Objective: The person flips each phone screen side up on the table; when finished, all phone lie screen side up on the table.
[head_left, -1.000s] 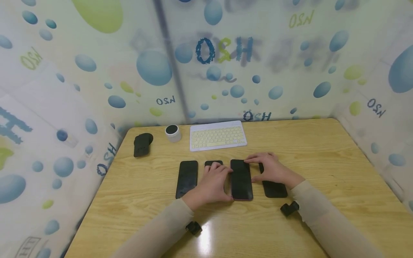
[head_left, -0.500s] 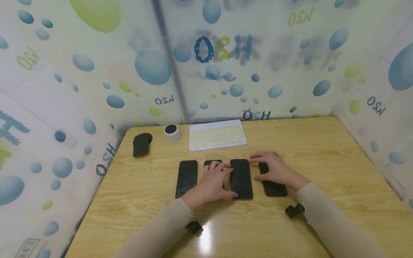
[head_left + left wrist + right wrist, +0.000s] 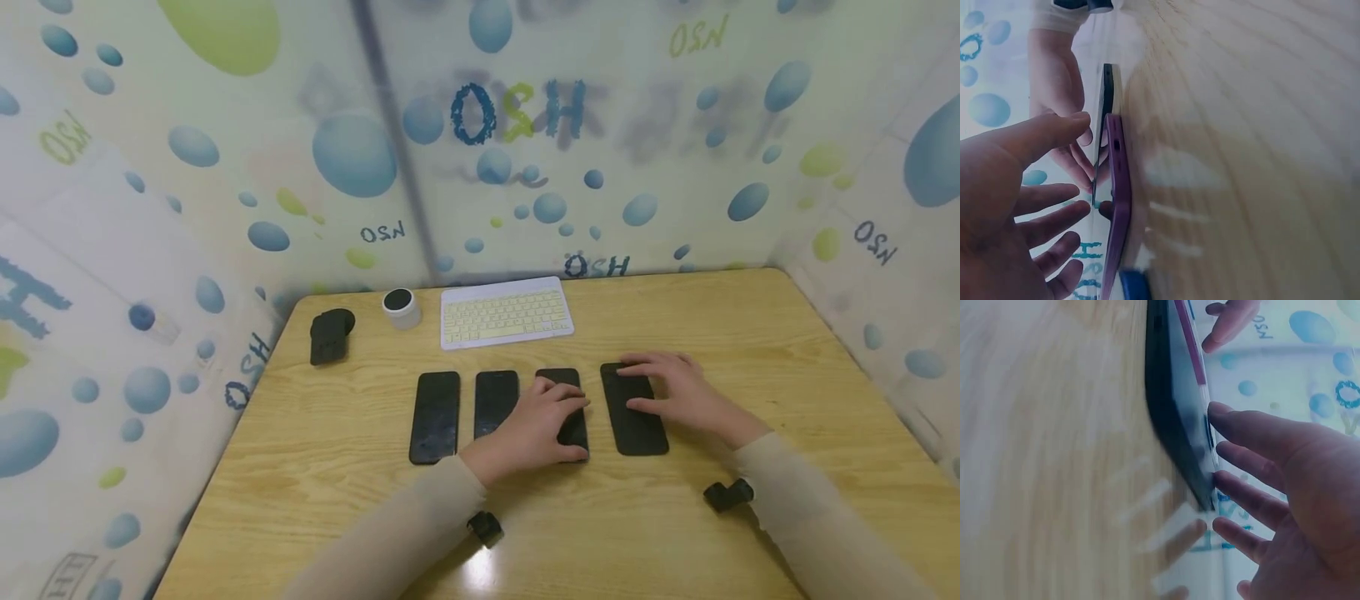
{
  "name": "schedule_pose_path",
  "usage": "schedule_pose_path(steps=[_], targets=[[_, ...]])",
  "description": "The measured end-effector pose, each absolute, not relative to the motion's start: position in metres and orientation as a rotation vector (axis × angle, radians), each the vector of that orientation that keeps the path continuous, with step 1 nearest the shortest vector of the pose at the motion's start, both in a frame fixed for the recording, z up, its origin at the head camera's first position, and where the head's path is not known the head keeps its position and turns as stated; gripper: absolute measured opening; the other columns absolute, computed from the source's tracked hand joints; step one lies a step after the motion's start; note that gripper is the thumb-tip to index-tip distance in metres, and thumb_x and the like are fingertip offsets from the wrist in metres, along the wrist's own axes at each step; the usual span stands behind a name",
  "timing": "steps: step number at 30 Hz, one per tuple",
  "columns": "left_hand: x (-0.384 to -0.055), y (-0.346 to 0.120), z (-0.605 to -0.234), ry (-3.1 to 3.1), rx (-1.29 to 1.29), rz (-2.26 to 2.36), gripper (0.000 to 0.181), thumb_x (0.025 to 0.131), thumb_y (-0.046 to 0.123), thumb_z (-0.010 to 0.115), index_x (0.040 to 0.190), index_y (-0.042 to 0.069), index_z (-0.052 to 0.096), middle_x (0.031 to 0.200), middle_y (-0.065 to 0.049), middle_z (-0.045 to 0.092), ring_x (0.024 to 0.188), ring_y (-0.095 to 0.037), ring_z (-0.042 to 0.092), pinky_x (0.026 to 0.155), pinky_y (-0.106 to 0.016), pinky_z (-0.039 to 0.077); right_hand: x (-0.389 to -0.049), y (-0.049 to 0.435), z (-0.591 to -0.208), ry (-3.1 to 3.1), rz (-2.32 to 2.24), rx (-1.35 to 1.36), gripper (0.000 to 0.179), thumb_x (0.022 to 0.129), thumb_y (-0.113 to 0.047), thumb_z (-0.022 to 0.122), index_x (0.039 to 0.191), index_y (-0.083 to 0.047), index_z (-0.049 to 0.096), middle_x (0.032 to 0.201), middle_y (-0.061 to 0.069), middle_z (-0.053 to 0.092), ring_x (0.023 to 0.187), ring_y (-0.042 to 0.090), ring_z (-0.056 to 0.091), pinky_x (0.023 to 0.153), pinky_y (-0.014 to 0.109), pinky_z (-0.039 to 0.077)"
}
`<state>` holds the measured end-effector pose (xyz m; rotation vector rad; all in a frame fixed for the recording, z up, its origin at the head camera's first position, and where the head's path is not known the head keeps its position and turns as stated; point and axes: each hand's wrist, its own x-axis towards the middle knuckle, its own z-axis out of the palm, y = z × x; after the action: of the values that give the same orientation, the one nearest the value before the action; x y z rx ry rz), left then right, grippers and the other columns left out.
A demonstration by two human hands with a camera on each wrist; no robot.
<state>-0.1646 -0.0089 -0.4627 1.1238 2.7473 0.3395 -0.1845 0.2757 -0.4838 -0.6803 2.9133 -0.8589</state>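
Several dark-screened smartphones lie face up in a row on the wooden table. My left hand (image 3: 528,429) is over the third phone from the left (image 3: 558,377), covering much of its middle. In the left wrist view this phone's purple edge (image 3: 1122,181) shows beside the spread, loosely bent fingers, which do not grip it. My right hand (image 3: 686,402) is over the upper right part of the rightmost phone (image 3: 637,425). The right wrist view has its fingers apart, with fingertips close to that phone's edge (image 3: 1159,406); whether they touch it I cannot tell.
Left of my hands lie the leftmost phone (image 3: 435,417) and the second phone (image 3: 495,400). Behind them are a white keyboard (image 3: 506,315), a small white cylinder with a black top (image 3: 402,308) and a black device (image 3: 329,337). Patterned walls (image 3: 645,142) border the table (image 3: 315,467).
Both hands have shifted right. My left hand moved from between the second and third phones to over the third; my right moved from beside the third phone to over the rightmost.
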Motion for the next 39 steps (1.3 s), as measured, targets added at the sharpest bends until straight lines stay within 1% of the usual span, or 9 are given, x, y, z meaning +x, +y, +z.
schedule_pose_path(steps=[3,6,12,14,17,22,28,31,39], targets=[[-0.167,0.001,-0.467,2.738,1.142,0.324,0.071,0.09,0.057,0.073,0.149,0.021,0.056,0.154,0.005,0.051,0.13,-0.02,0.043,0.109,-0.041,0.04,-0.182,0.284,-0.485,2.911,-0.871,-0.638,0.047,0.09,-0.031,0.081,0.133,-0.014,0.07,0.149,0.015,0.057,0.14,0.045,0.045,0.108,0.076,0.013],[-0.168,0.01,-0.469,2.745,1.134,0.31,0.071,0.089,0.059,0.074,0.148,0.023,0.058,0.153,0.006,0.052,0.13,-0.02,0.043,0.106,-0.041,0.041,-0.181,0.292,-0.485,2.927,-0.876,-0.622,0.045,0.092,-0.029,0.08,0.133,-0.014,0.07,0.148,0.016,0.058,0.138,0.045,0.046,0.107,0.075,0.014],[-0.171,0.023,-0.467,2.746,1.071,0.296,0.073,0.086,0.059,0.077,0.148,0.024,0.058,0.154,0.006,0.051,0.132,-0.02,0.041,0.102,-0.038,0.04,-0.182,0.302,-0.486,2.942,-0.898,-0.696,0.035,0.098,-0.016,0.071,0.133,-0.014,0.07,0.146,0.015,0.06,0.136,0.044,0.049,0.105,0.072,0.018],[-0.172,0.026,-0.467,2.743,1.043,0.283,0.074,0.085,0.06,0.077,0.148,0.025,0.057,0.155,0.007,0.051,0.133,-0.02,0.04,0.102,-0.037,0.039,-0.182,0.304,-0.486,2.928,-0.913,-0.728,0.037,0.097,-0.01,0.07,0.134,-0.013,0.069,0.146,0.016,0.06,0.136,0.045,0.048,0.105,0.073,0.018],[-0.173,0.029,-0.468,2.742,1.01,0.278,0.076,0.084,0.061,0.078,0.148,0.026,0.057,0.155,0.008,0.05,0.132,-0.02,0.04,0.101,-0.037,0.039,-0.183,0.306,-0.487,2.911,-0.911,-0.768,0.043,0.093,-0.006,0.075,0.135,-0.012,0.069,0.146,0.017,0.06,0.136,0.046,0.048,0.105,0.074,0.018],[-0.174,0.035,-0.469,2.756,0.983,0.295,0.079,0.08,0.063,0.08,0.147,0.026,0.058,0.152,0.007,0.052,0.13,-0.018,0.04,0.103,-0.038,0.039,-0.185,0.309,-0.488,2.91,-0.876,-0.802,0.049,0.087,-0.009,0.081,0.135,-0.012,0.069,0.146,0.016,0.06,0.135,0.046,0.049,0.104,0.073,0.023],[-0.17,0.044,-0.467,2.787,0.942,0.225,0.087,0.076,0.067,0.082,0.148,0.024,0.057,0.151,0.007,0.051,0.132,-0.018,0.039,0.107,-0.037,0.038,-0.184,0.311,-0.487,2.881,-0.89,-0.798,0.05,0.086,-0.01,0.083,0.134,-0.008,0.069,0.142,0.018,0.061,0.133,0.047,0.051,0.104,0.072,0.034],[-0.169,0.045,-0.464,2.791,0.929,0.207,0.087,0.076,0.066,0.082,0.148,0.024,0.057,0.152,0.007,0.051,0.133,-0.018,0.039,0.107,-0.038,0.038,-0.183,0.31,-0.486,2.863,-0.913,-0.782,0.052,0.085,-0.009,0.084,0.135,-0.006,0.069,0.141,0.019,0.061,0.132,0.047,0.052,0.104,0.07,0.039],[-0.171,0.043,-0.465,2.81,0.906,0.267,0.086,0.073,0.065,0.085,0.145,0.028,0.06,0.149,0.008,0.054,0.13,-0.018,0.042,0.106,-0.04,0.038,-0.182,0.306,-0.483,2.822,-0.982,-0.7,0.053,0.084,-0.005,0.084,0.134,-0.003,0.068,0.142,0.021,0.061,0.134,0.048,0.051,0.105,0.069,0.041]])
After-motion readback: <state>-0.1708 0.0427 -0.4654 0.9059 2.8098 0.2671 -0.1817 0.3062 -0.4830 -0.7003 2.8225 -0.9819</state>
